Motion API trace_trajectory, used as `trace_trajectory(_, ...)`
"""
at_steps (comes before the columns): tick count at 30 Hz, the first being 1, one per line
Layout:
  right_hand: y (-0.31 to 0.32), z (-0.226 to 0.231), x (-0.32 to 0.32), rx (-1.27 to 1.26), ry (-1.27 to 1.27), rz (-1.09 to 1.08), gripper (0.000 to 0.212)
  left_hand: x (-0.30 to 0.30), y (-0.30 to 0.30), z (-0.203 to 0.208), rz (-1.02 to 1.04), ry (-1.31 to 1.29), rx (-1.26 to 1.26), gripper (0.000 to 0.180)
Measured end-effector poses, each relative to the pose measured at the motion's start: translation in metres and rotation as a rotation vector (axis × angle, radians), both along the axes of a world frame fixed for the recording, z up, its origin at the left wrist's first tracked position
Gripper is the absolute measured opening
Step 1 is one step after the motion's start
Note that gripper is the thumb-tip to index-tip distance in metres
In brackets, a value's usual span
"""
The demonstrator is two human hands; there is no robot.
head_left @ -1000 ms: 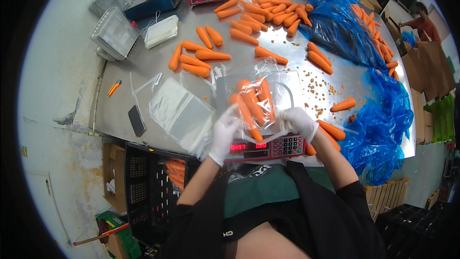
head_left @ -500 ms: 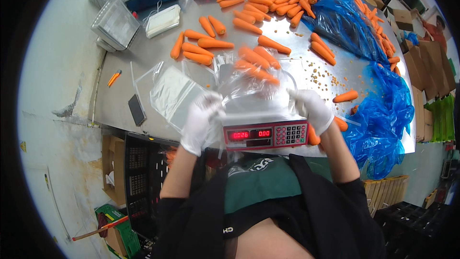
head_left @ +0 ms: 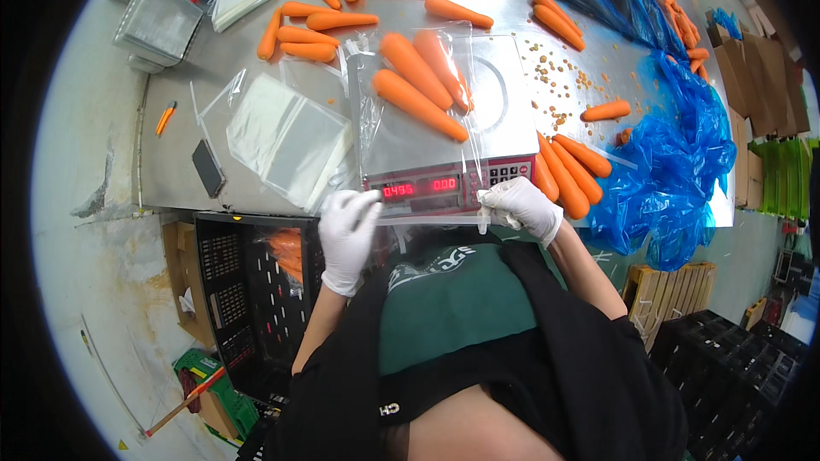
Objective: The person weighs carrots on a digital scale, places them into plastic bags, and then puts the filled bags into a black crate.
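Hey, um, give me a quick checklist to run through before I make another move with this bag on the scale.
1. Carrots inside the clear bag: ok, three.
2. Bag resting over the scale: ok.
3. Right hand on the bag: ok, fingers pinch its near edge.
4. Left hand on the bag: cannot tell, it is beside the left end of that edge, contact unclear.
5. Bag mouth sealed: cannot tell.
6. Cutter away from the bag: ok, it lies toward the table's left side.
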State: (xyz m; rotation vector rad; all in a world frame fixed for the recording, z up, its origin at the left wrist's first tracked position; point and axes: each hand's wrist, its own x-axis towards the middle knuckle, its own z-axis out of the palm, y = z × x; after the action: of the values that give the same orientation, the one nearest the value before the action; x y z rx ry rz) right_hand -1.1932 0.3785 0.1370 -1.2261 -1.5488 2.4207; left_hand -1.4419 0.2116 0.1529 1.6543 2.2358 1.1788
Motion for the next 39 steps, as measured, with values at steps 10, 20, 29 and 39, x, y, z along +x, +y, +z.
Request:
trace_trajectory(10, -0.024, -0.002, 0.000, 0.043, 0.009, -0.268, 0.027, 0.087, 0.057, -0.015, -0.509, 0.015, -0.019, 0.019)
trace_trajectory(20, -0.021, 0.013, 0.002, 0.008, 0.014, -0.252, 0.028, 0.036, -0.021, -0.060, -0.668, 0.237, -0.153, 0.012)
trace_trajectory(29, -0.039, 0.011, -0.008, 0.021, 0.049, -0.356, 0.025, 0.088, 0.051, -0.010, -0.474, 0.002, 0.073, 0.023)
trace_trajectory(39, -0.015, 0.020, 0.008, 0.072, -0.022, -0.060, 0.030, -0.001, -0.069, -0.070, -0.694, 0.359, -0.556, 0.011)
